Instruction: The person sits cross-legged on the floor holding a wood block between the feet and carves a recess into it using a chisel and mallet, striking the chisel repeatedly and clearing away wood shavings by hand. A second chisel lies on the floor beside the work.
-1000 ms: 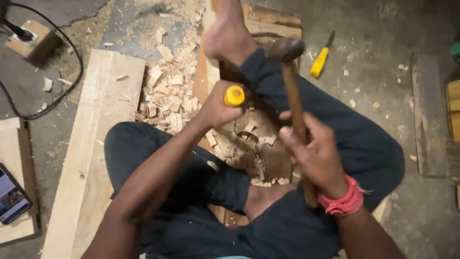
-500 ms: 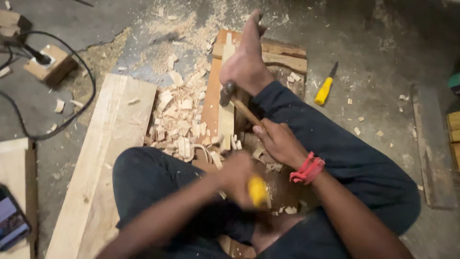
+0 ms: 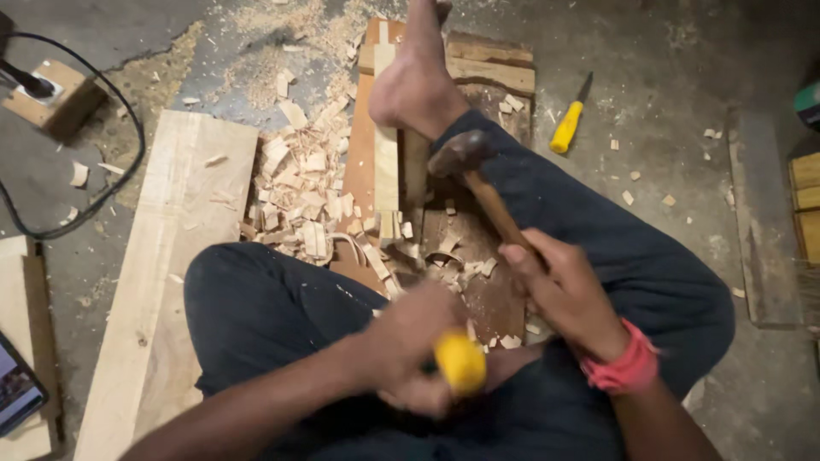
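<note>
My left hand (image 3: pixel 410 341) is closed around a yellow-handled chisel (image 3: pixel 459 362), held low near my lap and blurred. My right hand (image 3: pixel 564 286) grips the wooden handle of a hammer (image 3: pixel 478 179), whose dark head rests near my ankle. Between my legs lies a long wooden workpiece (image 3: pixel 386 162) on a brown board (image 3: pixel 491 72), pinned by my bare foot (image 3: pixel 414 81). Wood chips (image 3: pixel 299 188) are heaped to its left and over its near end.
A pale plank (image 3: pixel 171 256) lies on the floor at left. A second yellow-handled tool (image 3: pixel 568 124) lies at upper right. A wooden block with a socket and black cable (image 3: pixel 51 98) sits upper left. A phone (image 3: pixel 17 388) rests at lower left. Wood pieces (image 3: pixel 807 201) lie at right.
The chisel hand has dropped from the workpiece toward my lap. The hammer has swung from upright near the wood to lying across my shin. The view shifted slightly.
</note>
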